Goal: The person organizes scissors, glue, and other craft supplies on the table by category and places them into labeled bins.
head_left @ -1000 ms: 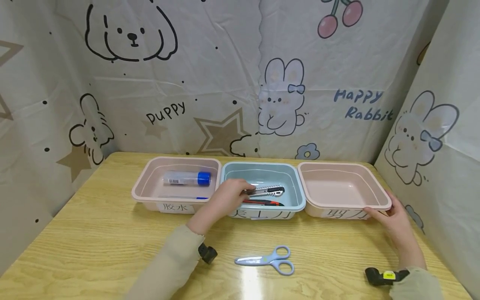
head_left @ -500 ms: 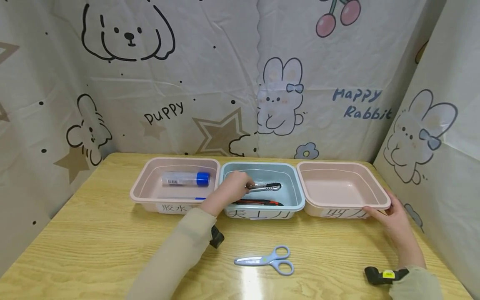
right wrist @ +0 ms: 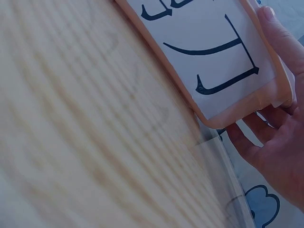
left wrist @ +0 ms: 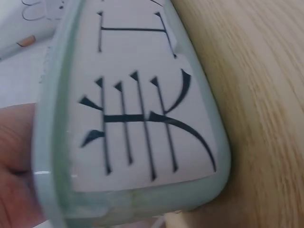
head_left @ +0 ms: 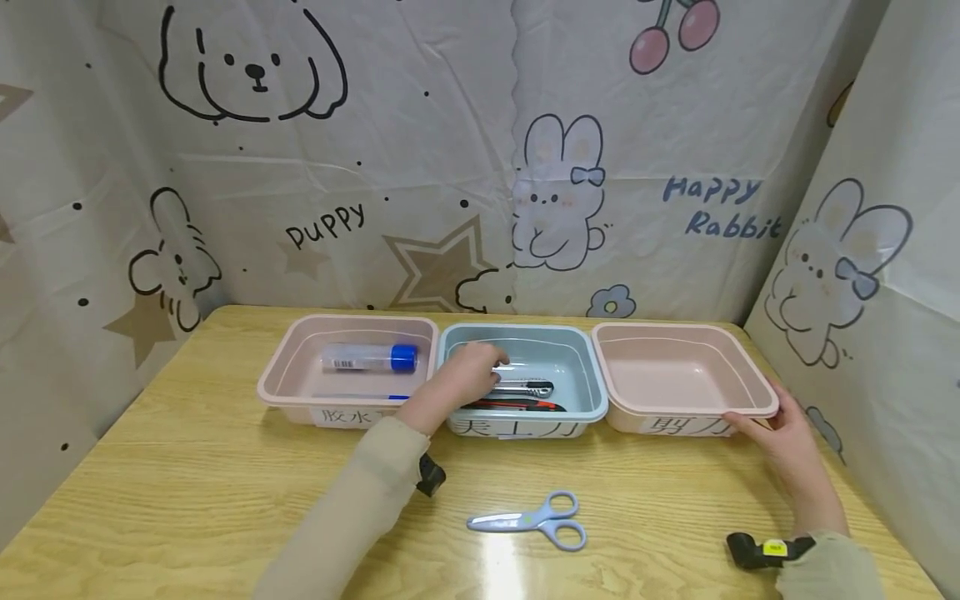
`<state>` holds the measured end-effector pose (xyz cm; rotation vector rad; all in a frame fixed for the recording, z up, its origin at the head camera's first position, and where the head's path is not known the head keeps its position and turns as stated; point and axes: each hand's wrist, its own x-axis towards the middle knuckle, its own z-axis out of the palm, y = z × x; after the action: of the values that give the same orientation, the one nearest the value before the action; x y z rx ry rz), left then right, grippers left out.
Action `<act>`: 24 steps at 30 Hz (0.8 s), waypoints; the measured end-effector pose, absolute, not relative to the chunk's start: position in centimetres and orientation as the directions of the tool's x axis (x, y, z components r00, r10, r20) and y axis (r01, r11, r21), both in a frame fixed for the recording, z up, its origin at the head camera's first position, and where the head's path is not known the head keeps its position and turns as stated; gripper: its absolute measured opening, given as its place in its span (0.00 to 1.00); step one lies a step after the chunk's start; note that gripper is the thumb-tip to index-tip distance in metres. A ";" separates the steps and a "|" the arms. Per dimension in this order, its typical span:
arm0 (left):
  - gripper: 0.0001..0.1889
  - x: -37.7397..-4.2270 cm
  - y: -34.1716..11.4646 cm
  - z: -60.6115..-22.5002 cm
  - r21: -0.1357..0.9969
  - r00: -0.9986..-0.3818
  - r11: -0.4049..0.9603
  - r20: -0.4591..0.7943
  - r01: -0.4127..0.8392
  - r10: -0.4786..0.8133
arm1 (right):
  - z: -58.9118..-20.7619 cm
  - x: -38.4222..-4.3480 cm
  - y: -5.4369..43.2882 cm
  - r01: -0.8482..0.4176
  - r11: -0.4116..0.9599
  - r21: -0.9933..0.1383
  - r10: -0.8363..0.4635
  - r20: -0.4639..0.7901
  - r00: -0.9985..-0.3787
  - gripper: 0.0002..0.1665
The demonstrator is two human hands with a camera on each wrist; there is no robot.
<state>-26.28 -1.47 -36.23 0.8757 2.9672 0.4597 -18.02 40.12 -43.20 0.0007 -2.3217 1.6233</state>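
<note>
My left hand (head_left: pixel 468 371) reaches over the front rim of the blue bin (head_left: pixel 540 418), its fingers just above a silver utility knife (head_left: pixel 528 388). That knife lies in the bin beside a black-and-red utility knife (head_left: pixel 521 406), whose left end the hand covers. In the left wrist view, part of the hand (left wrist: pixel 16 161) shows behind the labelled bin wall (left wrist: pixel 204 199). My right hand (head_left: pixel 798 450) grips the front right corner of the right pink bin (head_left: pixel 660 375), thumb at the rim. Its fingers (right wrist: pixel 256 128) curve under the corner in the right wrist view.
Blue-handled scissors (head_left: pixel 525 522) lie on the wooden table (head_left: pixel 225 517) in front of the bins. The left pink bin (head_left: pixel 273 379) holds a clear tube with a blue cap (head_left: pixel 367 357) and a thin blue-ended item (head_left: pixel 397 397). A printed curtain (head_left: pixel 420 150) hangs behind.
My left hand shifted slightly left and further into the blue bin, then let go of the silver utility knife, which dropped beside the other one. The right hand stayed on its bin.
</note>
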 end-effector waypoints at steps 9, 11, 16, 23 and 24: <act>0.12 -23.1 -1.9 -34.6 0.260 -0.807 0.765 0.143 0.589 0.573 | -43.2 -18.1 39.9 -0.242 0.258 -0.935 0.131 0.282 -0.950 0.43; 0.11 -22.4 -1.6 -34.4 0.256 -0.792 0.750 0.160 0.610 0.590 | -43.2 -17.9 40.1 -0.271 0.221 -0.937 0.112 0.301 -0.947 0.42; 0.10 -20.4 -1.3 -34.3 0.171 -0.726 0.710 0.256 0.683 0.638 | -43.2 -17.7 40.1 -0.279 0.224 -0.934 0.096 0.306 -0.947 0.42; 0.07 -17.6 -1.6 -34.9 0.010 -0.619 0.657 0.348 0.754 0.704 | -43.0 -17.8 40.1 -0.243 0.274 -0.931 0.114 0.282 -0.953 0.44; 0.08 -17.1 -1.7 -34.9 0.000 -0.606 0.644 0.341 0.765 0.719 | -43.0 -17.8 40.1 -0.239 0.289 -0.927 0.115 0.281 -0.953 0.44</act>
<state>-17.09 -1.68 -34.93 1.4534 3.1260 0.2558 -17.83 40.15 -43.02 0.1134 -2.2682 1.7106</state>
